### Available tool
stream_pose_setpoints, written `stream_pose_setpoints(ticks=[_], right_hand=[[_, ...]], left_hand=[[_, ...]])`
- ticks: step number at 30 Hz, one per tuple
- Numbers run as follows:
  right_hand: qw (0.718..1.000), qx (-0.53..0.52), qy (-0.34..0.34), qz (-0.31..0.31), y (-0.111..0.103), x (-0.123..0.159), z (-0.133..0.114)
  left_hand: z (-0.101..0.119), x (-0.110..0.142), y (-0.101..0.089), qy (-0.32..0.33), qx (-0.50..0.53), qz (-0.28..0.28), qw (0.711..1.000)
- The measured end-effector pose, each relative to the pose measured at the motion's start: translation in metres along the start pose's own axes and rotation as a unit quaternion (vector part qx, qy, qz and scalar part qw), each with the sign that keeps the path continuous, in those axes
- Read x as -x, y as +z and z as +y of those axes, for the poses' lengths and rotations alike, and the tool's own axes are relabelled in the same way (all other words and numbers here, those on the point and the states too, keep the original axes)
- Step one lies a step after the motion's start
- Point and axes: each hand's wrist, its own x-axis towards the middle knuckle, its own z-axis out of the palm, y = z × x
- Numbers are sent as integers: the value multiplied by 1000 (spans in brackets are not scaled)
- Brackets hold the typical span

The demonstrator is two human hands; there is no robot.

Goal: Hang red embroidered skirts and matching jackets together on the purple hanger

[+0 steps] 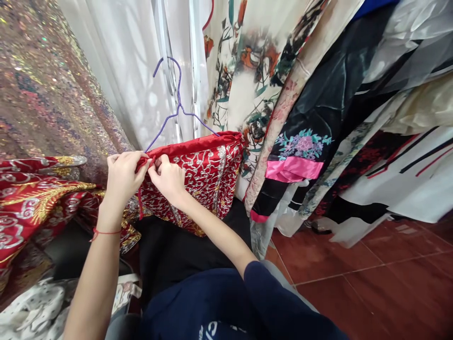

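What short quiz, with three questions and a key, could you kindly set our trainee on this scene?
1. Multiple choice: On which wrist is the thin red string bracelet? A) right B) left C) both

2. True or false: The left hand and the right hand hold opposite ends of the red fabric garment with silver embroidery.

3. Fill in the blank: Just below its embroidered flowers, the black satin garment has a shiny band coloured ____.

Key: 1. B; 2. false, their fingers meet near the same end; 3. pink
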Motion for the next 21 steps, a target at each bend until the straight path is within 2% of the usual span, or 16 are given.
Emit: stream_pose_setpoints(ticks=[5,11,15,19,21], right_hand=[[993,-113,30,-14,1,-4,0],[953,-293,38,-63,14,-1,14],[929,-361,33,-72,36,9,35],[908,-394,103,-102,68,28,61],[906,-388,138,-95,84,42,73]], left_hand=[[1,-1,-2,-4,-2,-1,1000],[8,-1,1,-45,-17,7,999],[11,0,6,-74,5,31,997],[9,-1,9,-92,18,41,995],[8,-1,11,-94,17,42,995]])
